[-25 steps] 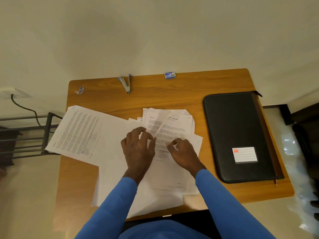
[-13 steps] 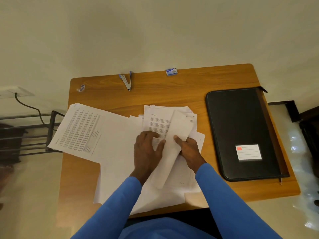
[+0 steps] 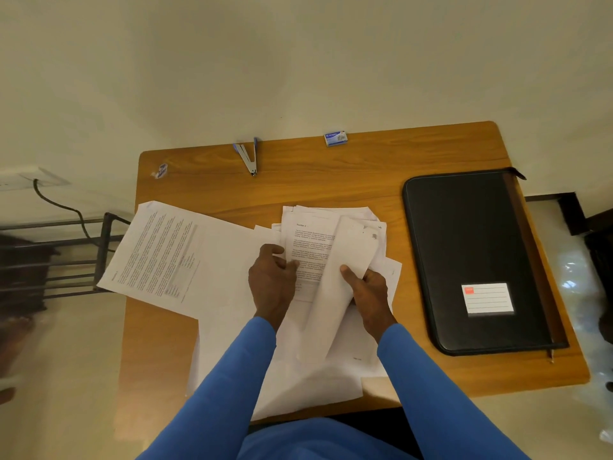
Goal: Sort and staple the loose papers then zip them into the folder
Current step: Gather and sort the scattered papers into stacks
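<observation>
Loose papers [image 3: 225, 327]: white sheets in an overlapping pile on the left and middle of the table [image 3: 348, 174]. Their number cannot be counted. Some overhang the near edge.
Printed page [image 3: 156, 254]: one, at the pile's left end, jutting past the table's left edge.
Lifted sheet [image 3: 345, 257]: one, blank side up, curling above the pile.
Left hand [image 3: 270, 283]: one, fingers bent at the left edge of the pile's top page, thumb on top.
Right hand [image 3: 368, 293]: one, pinching the lifted sheet, thumb on top. The hands are apart, with the sheet between them.
Zip folder [image 3: 464, 247]: one, black, lying flat and closed at the right, close to the right edge. It carries one white label [image 3: 487, 298].
Stapler [image 3: 248, 156]: one, hinged open, at the far edge.
Staple box [image 3: 335, 138]: one, at the far edge.
Small blue-white wrapper [image 3: 161, 171]: one, in the far left corner.
Bare wood: a strip between the pile and the folder, and a band on the far side of the pile.
Surroundings: rounded wooden tabletop against a cream wall, pale floor, and a dark metal rack [image 3: 66, 254] with a cable [image 3: 56, 207] at the left.
</observation>
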`<state>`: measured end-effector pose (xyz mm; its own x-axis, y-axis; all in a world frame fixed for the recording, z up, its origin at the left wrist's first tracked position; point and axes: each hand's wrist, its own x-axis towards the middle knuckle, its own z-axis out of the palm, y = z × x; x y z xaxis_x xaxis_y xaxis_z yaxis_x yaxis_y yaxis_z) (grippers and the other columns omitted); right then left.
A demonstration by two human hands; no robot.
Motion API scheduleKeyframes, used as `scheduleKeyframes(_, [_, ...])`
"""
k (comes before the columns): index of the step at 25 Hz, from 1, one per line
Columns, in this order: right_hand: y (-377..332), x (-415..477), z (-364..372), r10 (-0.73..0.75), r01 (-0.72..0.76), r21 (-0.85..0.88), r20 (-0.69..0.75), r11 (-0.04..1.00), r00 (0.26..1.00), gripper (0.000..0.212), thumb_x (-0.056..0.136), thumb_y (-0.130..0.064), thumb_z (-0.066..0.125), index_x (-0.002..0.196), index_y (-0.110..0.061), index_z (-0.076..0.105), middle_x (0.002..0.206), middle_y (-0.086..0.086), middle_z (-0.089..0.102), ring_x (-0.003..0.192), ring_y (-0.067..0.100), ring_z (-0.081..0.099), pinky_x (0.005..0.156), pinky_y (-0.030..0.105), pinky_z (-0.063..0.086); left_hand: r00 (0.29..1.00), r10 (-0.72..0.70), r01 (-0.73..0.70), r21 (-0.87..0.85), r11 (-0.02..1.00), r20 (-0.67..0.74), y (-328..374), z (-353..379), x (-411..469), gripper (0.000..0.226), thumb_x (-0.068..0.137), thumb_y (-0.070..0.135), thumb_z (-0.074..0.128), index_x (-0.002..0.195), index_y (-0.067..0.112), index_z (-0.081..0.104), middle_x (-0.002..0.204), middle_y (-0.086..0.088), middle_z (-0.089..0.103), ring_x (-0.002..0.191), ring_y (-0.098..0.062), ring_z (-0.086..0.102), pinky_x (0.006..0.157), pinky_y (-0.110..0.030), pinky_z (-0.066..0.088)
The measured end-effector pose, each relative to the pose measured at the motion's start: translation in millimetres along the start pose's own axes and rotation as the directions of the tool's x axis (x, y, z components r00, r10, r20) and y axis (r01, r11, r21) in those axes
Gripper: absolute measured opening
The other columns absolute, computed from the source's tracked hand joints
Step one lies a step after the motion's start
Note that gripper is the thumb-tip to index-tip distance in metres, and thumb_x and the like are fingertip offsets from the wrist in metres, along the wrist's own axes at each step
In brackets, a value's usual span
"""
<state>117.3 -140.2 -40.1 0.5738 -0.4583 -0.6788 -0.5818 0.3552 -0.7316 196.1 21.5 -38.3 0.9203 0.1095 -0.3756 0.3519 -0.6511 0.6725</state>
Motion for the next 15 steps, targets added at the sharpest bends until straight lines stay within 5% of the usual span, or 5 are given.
scheduleKeyframes(3, [-2.7,-0.2,0.6,0.012,-0.012,-0.007,0.003,1.000,1.000,0.012,0.096,-0.027,0.071,0.107,-0.022,0.071,0.106,-0.003,0.074,0.100,0.021,0.070,0.069,0.030,0.057,0.998,0.047,-0.047,0.010,0.999,0.041,1.3,-3.8,2.0,0.023,0.088,0.034,0.080,0.103,0.023,0.066,0.086,0.010,0.070,0.079,-0.014,0.069,0.061,-0.020,0.051])
scheduleKeyframes(9, [-12.3,-7.8,4.2,0.051,-0.053,0.037,0.033,0.998,0.998,0.015,0.099,-0.029,0.066,0.114,-0.025,0.067,0.111,-0.001,0.073,0.096,0.015,0.069,0.067,0.025,0.056,0.957,0.284,-0.281,0.053,0.958,-0.062,1.9,-12.7,-15.0,0.012,0.097,0.034,0.068,0.100,0.023,0.066,0.093,0.008,0.068,0.083,-0.013,0.067,0.074,-0.031,0.060])
scheduleKeyframes(13, [-14.9,-15.8,5.8,0.078,-0.080,0.022,0.073,0.997,0.994,0.043,0.099,-0.060,0.051,0.121,-0.028,0.068,0.110,0.000,0.077,0.102,0.021,0.072,0.087,0.038,0.059,0.861,0.437,-0.433,-0.073,0.898,0.261,23.6,0.1,-47.5,0.020,0.098,0.041,0.064,0.113,0.029,0.069,0.122,0.011,0.070,0.108,-0.005,0.059,0.096,-0.025,0.048])
scheduleKeyframes(15, [-15.3,-18.4,1.6,0.053,-0.059,0.062,0.098,0.996,0.994,0.044,0.095,-0.060,0.058,0.123,-0.028,0.069,0.110,-0.003,0.078,0.105,0.018,0.073,0.090,0.036,0.059,0.784,0.477,-0.467,-0.129,0.875,0.397,23.9,9.4,-54.4,0.027,0.098,0.046,0.060,0.118,0.031,0.070,0.127,0.014,0.069,0.117,-0.004,0.059,0.103,-0.027,0.048])
